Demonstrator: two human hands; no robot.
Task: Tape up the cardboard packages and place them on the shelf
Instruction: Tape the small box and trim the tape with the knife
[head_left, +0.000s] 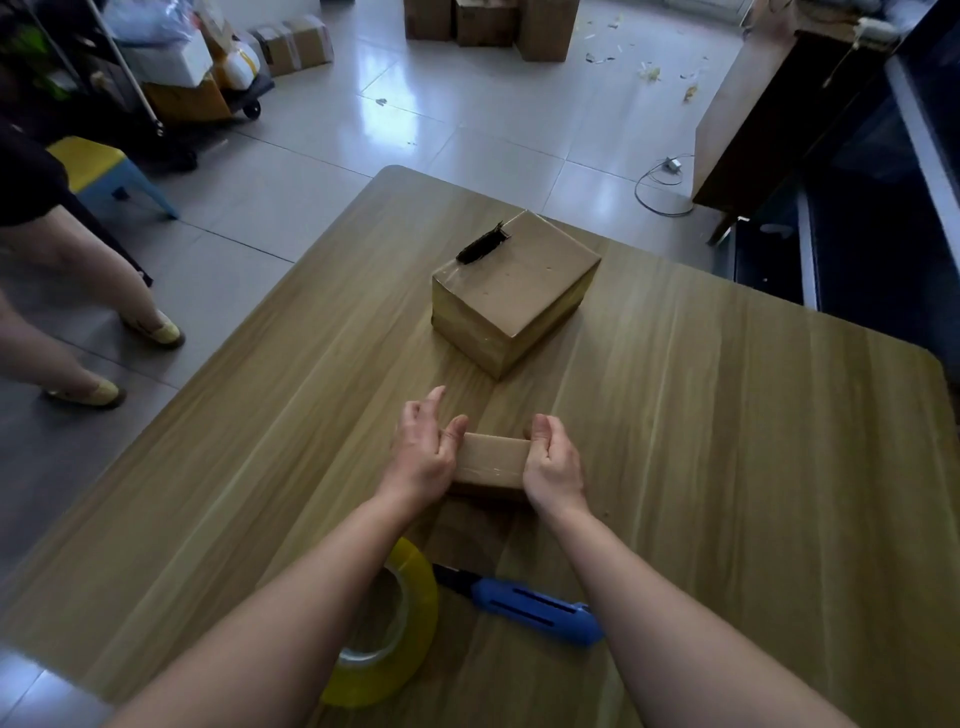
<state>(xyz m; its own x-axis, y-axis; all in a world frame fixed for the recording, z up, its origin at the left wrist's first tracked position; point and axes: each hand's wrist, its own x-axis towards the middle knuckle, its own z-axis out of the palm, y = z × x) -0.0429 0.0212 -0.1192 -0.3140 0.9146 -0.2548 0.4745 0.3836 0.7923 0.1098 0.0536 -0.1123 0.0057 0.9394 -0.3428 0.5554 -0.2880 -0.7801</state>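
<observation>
A small cardboard package sits on the wooden table, held between both hands. My left hand grips its left end with the thumb on top. My right hand grips its right end, fingers curled over the edge. A larger taped cardboard box with a black strip on top stands farther back on the table. A roll of yellowish clear tape lies near the front edge, partly under my left forearm. Beside it rests a blue utility knife.
Another person's legs stand on the tiled floor left of the table. A yellow and blue stool, a trolley with parcels and several cardboard boxes are farther back. A dark cabinet and a cable lie at the right.
</observation>
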